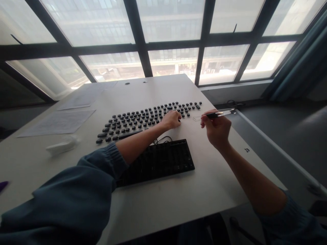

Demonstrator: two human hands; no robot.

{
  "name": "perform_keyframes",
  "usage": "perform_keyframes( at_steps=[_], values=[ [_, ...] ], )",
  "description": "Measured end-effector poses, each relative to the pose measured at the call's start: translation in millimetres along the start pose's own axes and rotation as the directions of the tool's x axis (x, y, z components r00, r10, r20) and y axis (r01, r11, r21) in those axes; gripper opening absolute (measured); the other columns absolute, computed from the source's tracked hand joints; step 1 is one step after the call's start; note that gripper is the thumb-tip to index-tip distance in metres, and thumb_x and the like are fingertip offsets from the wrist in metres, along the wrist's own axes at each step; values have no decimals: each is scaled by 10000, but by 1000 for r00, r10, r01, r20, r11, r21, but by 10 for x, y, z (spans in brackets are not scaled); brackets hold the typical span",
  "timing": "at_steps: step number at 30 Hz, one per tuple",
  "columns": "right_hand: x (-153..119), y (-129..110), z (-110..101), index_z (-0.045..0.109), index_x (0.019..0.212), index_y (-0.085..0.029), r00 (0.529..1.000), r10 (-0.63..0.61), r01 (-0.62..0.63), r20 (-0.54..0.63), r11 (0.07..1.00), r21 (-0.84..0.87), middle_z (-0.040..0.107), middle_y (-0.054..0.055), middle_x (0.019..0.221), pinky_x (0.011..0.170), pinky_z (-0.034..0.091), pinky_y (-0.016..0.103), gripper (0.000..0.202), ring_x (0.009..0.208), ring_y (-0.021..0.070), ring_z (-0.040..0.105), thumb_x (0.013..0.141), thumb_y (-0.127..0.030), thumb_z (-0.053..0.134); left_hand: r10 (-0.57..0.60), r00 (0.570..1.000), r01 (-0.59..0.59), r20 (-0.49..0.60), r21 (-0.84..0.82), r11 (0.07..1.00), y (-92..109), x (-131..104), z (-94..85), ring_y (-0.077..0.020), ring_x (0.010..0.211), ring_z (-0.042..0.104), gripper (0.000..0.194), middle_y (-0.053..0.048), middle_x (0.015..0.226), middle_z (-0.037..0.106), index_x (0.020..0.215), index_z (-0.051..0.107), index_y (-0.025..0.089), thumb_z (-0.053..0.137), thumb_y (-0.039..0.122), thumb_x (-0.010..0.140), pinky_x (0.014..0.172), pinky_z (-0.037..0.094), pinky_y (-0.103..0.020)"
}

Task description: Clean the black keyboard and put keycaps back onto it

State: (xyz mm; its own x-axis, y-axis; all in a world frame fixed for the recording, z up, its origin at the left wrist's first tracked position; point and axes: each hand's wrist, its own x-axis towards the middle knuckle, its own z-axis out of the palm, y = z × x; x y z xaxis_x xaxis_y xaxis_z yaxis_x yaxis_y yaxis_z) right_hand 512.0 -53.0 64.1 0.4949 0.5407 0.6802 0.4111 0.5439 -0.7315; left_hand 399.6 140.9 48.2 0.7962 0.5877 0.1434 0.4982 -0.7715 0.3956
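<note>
Left fingers [176,116] — beside black keycaps [142,116]

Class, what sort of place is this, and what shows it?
Probably an office or workroom: a large white table bears a black keyboard and rows of separate keycaps, beside a wall of dark-framed windows.

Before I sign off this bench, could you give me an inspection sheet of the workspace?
Surface: white flat desk.
Things: small black blocky keycaps in rows; black rectangular keyboard nearer the person.
Clutter: white paper sheets and a whitish translucent packet at left.
Hands: left hand at the keycaps, grip unclear; right hand holding a slim black-handled metal tool.
Cables: thin black cable behind the keyboard.
Surroundings: dark-framed glass windows beyond; blue-grey cloth curtain right.
</note>
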Motion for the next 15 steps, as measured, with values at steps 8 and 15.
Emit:
perform_keyframes(
  at_steps=[8, 15],
  values=[
    [-4, 24, 3, 649, 854, -179, 1000, -3, 2, 2, 1000, 24, 604, 2, 775, 501, 514, 244, 237, 574, 108, 595, 895, -395, 736, -73, 993, 50, -89, -233, 971, 11, -237, -317, -181, 798, 624, 277, -90, 925, 740, 1026, 782, 134, 679, 291, 823, 765, 489, -298],
    [-113, -11, 62, 660, 868, -172, 996, 16, -20, 82, 999, 49, 621, 9, 772, 506, 515, 245, 163, 583, 111, 600, 907, -318, 723, -132, 891, 446, 433, -890, 91, 165, -1251, -626, -110, 742, 561, 289, -107, 1028, 679, 1086, 756, 136, 769, 237, 815, 605, 441, -204]
  ],
)
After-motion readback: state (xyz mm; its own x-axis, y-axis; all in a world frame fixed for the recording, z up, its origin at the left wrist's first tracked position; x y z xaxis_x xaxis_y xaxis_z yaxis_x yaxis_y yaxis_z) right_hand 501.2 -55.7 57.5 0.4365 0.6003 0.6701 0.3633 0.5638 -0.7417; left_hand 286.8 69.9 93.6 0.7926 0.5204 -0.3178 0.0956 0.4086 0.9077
